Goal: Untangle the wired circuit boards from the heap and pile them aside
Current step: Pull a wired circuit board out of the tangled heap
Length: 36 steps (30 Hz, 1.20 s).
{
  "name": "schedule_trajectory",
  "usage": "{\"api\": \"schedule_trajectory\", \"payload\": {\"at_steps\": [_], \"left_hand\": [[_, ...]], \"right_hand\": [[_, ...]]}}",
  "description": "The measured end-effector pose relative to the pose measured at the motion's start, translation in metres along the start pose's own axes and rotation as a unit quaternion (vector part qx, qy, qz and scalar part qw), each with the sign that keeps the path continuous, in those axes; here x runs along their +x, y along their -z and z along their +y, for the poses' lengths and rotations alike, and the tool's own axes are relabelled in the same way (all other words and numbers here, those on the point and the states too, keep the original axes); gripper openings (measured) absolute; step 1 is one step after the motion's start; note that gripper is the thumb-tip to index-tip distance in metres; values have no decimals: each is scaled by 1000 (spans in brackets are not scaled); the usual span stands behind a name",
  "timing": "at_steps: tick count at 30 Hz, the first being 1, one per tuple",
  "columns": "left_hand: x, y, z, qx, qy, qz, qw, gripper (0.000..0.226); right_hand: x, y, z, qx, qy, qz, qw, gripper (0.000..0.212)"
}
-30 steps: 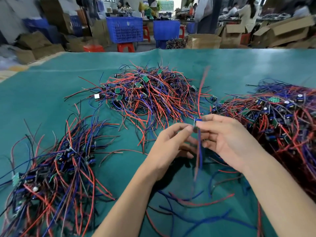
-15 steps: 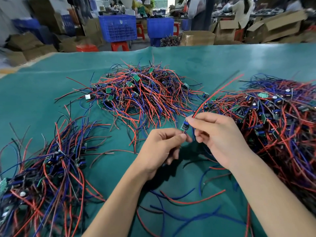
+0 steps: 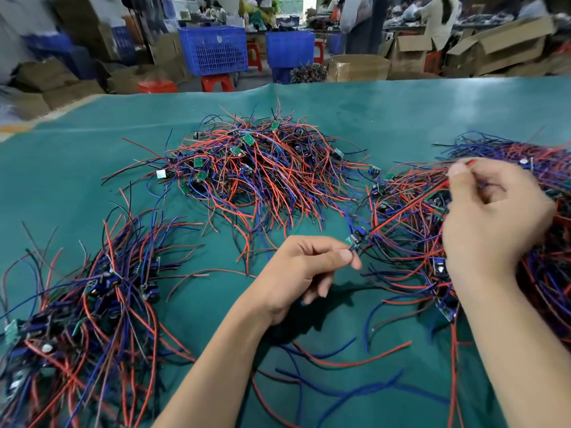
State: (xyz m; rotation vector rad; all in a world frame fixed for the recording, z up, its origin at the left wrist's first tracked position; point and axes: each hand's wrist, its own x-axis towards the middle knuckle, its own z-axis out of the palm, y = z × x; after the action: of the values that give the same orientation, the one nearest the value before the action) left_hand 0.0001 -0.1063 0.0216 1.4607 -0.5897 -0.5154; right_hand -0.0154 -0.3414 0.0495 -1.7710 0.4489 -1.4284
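A small green circuit board (image 3: 356, 238) with red and blue wires is pinched at its lower end by my left hand (image 3: 304, 270) above the green table mat. Its red wire (image 3: 408, 210) runs taut up and right to my right hand (image 3: 494, 217), whose fingertips are shut on the wire's far end. My right hand hovers over the tangled heap (image 3: 525, 242) on the right. A second heap (image 3: 262, 171) lies in the middle. A looser pile of wired boards (image 3: 83, 304) lies at the left.
Loose red and blue wires (image 3: 333, 359) lie on the green mat (image 3: 77, 168) near the front edge between my arms. Beyond the table's far edge stand blue crates (image 3: 213, 50), cardboard boxes (image 3: 494, 47) and people at work.
My hands have drawn apart. The right hand slid up and right along the red wire to its end, stretching it. The left hand kept the board and stayed low in the middle.
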Motion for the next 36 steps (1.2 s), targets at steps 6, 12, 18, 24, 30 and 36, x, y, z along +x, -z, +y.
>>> {"api": "schedule_trajectory", "payload": {"at_steps": [6, 12, 18, 24, 30, 36], "left_hand": [[3, 3, -2, -99, -19, 94, 990, 22], [2, 2, -2, -73, -5, 82, 994, 21], [1, 1, 3, -34, -4, 40, 999, 21], [-1, -2, 4, -34, 9, -37, 999, 22], [-1, -3, 4, -42, 30, -48, 998, 24], [1, -4, 1, -69, 52, 23, 996, 22]], "right_hand": [[-25, -10, -23, 45, -55, -113, 991, 18], [-72, -23, -47, 64, 8, -463, 884, 37], [-63, -18, -47, 60, 29, -403, 913, 24], [-37, -16, -30, 53, -4, -247, 968, 31], [-25, -21, -37, 96, -95, -111, 985, 40], [-14, -51, -121, 254, -120, -174, 944, 24]]}}
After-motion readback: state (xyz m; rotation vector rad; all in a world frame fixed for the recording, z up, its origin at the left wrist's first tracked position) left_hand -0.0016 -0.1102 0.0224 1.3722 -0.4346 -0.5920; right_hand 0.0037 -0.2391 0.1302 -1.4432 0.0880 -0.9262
